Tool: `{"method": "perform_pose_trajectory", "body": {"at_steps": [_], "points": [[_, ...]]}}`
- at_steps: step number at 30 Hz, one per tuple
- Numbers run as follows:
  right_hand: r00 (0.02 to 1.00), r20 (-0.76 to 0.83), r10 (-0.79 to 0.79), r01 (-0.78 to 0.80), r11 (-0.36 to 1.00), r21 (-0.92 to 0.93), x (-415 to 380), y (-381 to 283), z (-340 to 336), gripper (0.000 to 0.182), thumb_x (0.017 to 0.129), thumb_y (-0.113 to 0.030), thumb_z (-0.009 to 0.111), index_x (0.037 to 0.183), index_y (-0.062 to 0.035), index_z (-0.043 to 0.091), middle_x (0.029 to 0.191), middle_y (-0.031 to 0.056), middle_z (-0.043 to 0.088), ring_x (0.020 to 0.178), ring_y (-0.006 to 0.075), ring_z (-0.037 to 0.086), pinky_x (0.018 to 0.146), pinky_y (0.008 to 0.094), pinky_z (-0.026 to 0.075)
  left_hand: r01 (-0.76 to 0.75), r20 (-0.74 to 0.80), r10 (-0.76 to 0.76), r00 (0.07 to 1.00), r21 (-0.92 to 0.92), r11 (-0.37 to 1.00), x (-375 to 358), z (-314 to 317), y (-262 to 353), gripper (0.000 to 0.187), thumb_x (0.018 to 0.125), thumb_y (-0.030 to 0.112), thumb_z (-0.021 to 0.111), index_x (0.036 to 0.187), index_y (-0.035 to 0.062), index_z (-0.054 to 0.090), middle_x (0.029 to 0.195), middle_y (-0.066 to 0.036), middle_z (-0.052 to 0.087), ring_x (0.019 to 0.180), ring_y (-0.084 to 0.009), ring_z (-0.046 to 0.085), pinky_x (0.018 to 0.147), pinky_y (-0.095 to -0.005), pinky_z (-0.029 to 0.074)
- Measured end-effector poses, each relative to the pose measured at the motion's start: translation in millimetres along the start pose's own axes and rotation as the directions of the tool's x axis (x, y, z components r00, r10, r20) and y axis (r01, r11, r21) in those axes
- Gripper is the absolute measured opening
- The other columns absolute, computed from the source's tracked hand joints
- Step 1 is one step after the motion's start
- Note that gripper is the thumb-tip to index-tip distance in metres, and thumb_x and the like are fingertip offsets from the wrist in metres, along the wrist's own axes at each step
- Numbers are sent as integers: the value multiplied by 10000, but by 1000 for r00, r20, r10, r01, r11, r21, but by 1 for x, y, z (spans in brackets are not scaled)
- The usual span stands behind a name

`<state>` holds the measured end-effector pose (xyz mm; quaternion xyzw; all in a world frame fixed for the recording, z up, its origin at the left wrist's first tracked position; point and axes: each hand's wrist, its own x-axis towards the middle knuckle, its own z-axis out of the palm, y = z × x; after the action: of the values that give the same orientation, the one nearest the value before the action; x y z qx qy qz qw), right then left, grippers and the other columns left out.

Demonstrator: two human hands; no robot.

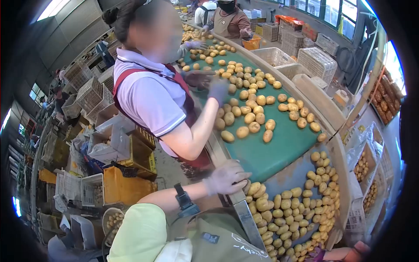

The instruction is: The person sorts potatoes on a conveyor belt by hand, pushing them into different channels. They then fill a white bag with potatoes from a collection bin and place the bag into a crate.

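Note:
My left hand (227, 177), in a pale grey-lavender glove with a dark strap (185, 201) on the wrist, lies on the near edge of the sorting line. Its fingers are stretched forward, slightly bent and apart, with nothing seen in them. Just beyond the fingertips, a dense pile of potatoes (286, 214) fills the lower chute (279, 177). More potatoes (249, 118) are scattered over the green conveyor belt (273, 157) above it. My right hand is out of view.
A co-worker in a lilac shirt (150, 102) stands close on the left, gloved hands over the belt. Another person's purple-gloved hand (317, 253) touches the potatoes at bottom right. Crates (316, 65) line the far side; an orange crate (126, 185) and a metal rail (244, 214) are near me.

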<state>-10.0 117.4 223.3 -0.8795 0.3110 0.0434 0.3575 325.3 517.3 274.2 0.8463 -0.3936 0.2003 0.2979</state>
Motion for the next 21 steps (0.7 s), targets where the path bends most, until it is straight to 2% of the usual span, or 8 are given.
{"method": "perform_pose_trajectory", "body": {"at_steps": [6,8,9,14,15,16,18,21], "points": [[976,-154,152,-125,977,171,-10,25,6,541,1041,-190,635,1547,-53,500,1511,198,569,1356,357,575,1138,506,460,45,11,-46,999,36,998,-4,1,-1,240,852,206,728,1068,112,775,899,-99,695,881,-317,662,930,-473,540],[955,-293,33,21,983,180,2,56,16,320,1053,-178,607,1291,14,702,1221,227,707,1154,344,661,1040,432,481,50,47,-51,998,27,998,-3,-1,-1,242,848,200,729,1062,96,774,882,-106,695,832,-317,664,889,-479,544],[905,-402,-140,152,988,-1,20,128,36,273,1078,-181,594,1106,47,741,949,160,733,863,250,670,854,395,512,57,105,-61,993,47,997,-2,1,4,270,917,278,689,1128,149,796,883,-123,717,888,-328,693,954,-471,539],[803,-444,-397,226,893,-390,9,98,20,167,967,-147,713,1097,-43,729,974,132,706,940,325,670,832,468,522,53,69,-49,996,-60,997,-7,43,17,299,918,153,588,1108,48,794,839,-175,681,858,-389,660,947,-518,527],[832,-500,-240,176,969,-172,10,85,12,175,945,-139,726,1100,-59,738,956,127,702,943,334,670,827,473,528,15,55,-17,998,34,999,-21,55,6,338,954,159,526,1115,12,784,910,-213,705,930,-431,662,984,-531,517],[603,-690,-400,133,903,-408,13,120,46,123,939,-152,734,1024,-67,761,855,127,698,853,345,676,801,473,532,-24,156,20,988,22,999,-26,54,-3,369,987,160,490,1155,-20,765,1015,-229,733,1013,-457,662,1040,-530,497],[758,-625,-188,31,967,-253,6,72,4,110,930,-148,726,978,-58,768,794,126,699,792,349,681,779,469,536,-38,154,36,987,12,999,-31,56,-10,400,1021,160,445,1203,-28,747,1106,-214,747,1079,-432,662,1088,-517,471],[670,-736,-102,100,994,-46,5,88,13,197,960,-251,688,935,-67,753,772,122,687,782,342,671,725,502,493,64,167,-65,984,14,998,-37,59,-20,428,1063,188,415,1220,-57,729,1189,-211,739,1183,-400,641,1112,-503,454]]}}
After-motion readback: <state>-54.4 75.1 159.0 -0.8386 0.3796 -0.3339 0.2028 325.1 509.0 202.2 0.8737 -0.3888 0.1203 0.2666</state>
